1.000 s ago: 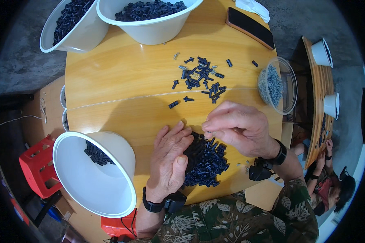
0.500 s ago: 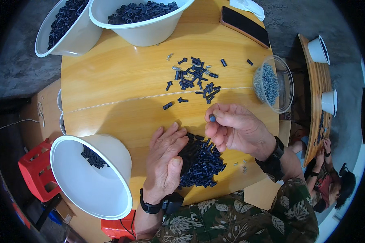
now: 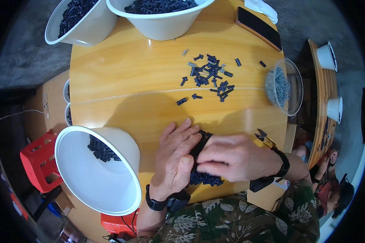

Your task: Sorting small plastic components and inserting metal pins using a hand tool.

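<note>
A heap of short black plastic tubes (image 3: 206, 178) lies on the wooden table close to my body. My left hand (image 3: 175, 156) rests along the heap's left side, its fingers stretched out and angled up, holding nothing. Over the heap is my right hand (image 3: 235, 158), bent at the fingers and smeared by motion. Its fingertips are down by the left hand, and whether they pinch a piece is hidden. Farther out lies a loose group of black pieces, some shaped like small plungers (image 3: 211, 73), with small metal springs (image 3: 192, 64) among them.
A large white bucket (image 3: 71, 174) lies tipped at the left with black tubes inside. Two white tubs (image 3: 162, 28) of black parts stand at the back. On the right are thread snips (image 3: 265, 138), a clear bowl (image 3: 299, 87) of springs and a phone (image 3: 258, 28). Another person sits far right.
My right hand has come down and left onto the heap; before, it was raised with a small dark piece pinched in it. Thread snips now show beside its wrist. The view has shifted slightly.
</note>
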The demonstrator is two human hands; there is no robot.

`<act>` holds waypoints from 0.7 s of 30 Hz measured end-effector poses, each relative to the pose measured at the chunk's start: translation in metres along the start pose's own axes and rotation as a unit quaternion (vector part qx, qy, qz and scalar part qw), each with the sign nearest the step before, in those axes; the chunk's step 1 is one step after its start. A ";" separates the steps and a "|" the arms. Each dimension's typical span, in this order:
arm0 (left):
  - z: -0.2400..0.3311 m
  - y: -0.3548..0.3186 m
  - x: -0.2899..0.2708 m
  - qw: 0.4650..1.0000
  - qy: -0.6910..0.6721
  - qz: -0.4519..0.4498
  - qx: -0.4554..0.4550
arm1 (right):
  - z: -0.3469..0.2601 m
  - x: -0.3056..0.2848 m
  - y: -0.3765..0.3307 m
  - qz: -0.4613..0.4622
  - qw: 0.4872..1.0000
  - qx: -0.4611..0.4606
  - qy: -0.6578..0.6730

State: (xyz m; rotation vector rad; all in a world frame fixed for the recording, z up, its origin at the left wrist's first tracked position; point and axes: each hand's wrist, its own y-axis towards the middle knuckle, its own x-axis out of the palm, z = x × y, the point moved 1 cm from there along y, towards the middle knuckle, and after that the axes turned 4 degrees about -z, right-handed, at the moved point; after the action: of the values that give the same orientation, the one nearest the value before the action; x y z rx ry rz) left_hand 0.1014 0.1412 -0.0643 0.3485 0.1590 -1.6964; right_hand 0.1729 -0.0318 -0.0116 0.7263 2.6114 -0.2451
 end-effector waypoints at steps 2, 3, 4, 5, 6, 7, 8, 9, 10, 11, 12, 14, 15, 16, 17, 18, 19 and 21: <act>0.002 0.000 0.000 1.000 0.000 0.000 -0.013 | -0.001 -0.013 0.015 0.056 0.997 0.006 -0.051; 0.002 0.000 -0.001 1.000 -0.001 0.001 -0.013 | 0.004 -0.017 0.023 0.100 0.987 -0.023 -0.121; 0.000 0.000 -0.001 1.000 -0.001 -0.006 -0.011 | 0.013 -0.018 0.030 0.130 0.978 -0.032 -0.163; -0.001 0.000 -0.001 1.000 -0.001 -0.012 -0.010 | 0.020 -0.018 0.036 0.159 0.965 -0.040 -0.204; -0.002 -0.001 0.000 1.000 -0.001 -0.011 0.000 | 0.025 -0.018 0.043 0.158 0.965 -0.041 -0.204; -0.002 0.000 0.000 1.000 -0.001 -0.011 0.000 | 0.028 -0.017 0.049 0.148 0.954 -0.048 -0.257; -0.002 0.001 0.000 1.000 -0.001 -0.014 0.001 | 0.030 -0.016 0.054 0.136 0.939 -0.056 -0.309; -0.002 0.001 0.000 1.000 -0.001 -0.017 0.001 | 0.030 -0.015 0.058 0.136 0.939 -0.055 -0.310; -0.002 0.001 0.000 1.000 0.000 -0.016 0.000 | 0.031 -0.013 0.061 0.116 0.936 -0.044 -0.330; -0.002 0.000 -0.001 1.000 0.000 -0.018 0.002 | 0.031 -0.012 0.063 0.097 0.931 -0.032 -0.351; -0.002 0.000 -0.001 1.000 0.001 -0.020 0.003 | 0.032 -0.012 0.064 0.096 0.931 -0.033 -0.351; -0.001 0.001 -0.001 1.000 0.002 -0.020 0.003 | 0.033 -0.013 0.062 0.111 0.938 -0.034 -0.326; 0.000 0.001 -0.001 1.000 0.002 -0.021 0.004 | 0.036 -0.013 0.060 0.111 0.938 -0.034 -0.327; 0.001 0.001 0.000 1.000 0.003 -0.019 0.003 | 0.039 -0.013 0.058 0.130 0.966 -0.049 -0.216; 0.002 0.002 0.001 1.000 0.009 -0.015 -0.012 | 0.041 -0.014 0.055 0.148 0.982 -0.064 -0.103; 0.002 0.002 0.002 0.999 0.015 -0.011 -0.027 | 0.037 -0.016 0.049 0.143 0.990 -0.015 0.002; 0.002 0.001 0.002 1.000 0.014 -0.012 -0.025 | 0.036 -0.016 0.044 0.144 0.989 -0.014 0.000; 0.000 -0.002 0.001 1.000 -0.002 -0.006 -0.004 | 0.035 -0.016 0.034 0.150 0.983 -0.022 0.100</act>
State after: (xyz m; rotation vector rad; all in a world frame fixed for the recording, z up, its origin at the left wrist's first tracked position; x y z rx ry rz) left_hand 0.0997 0.1404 -0.0645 0.3380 0.1651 -1.7075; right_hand 0.2148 -0.0200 -0.0382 1.1661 2.6343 -0.0264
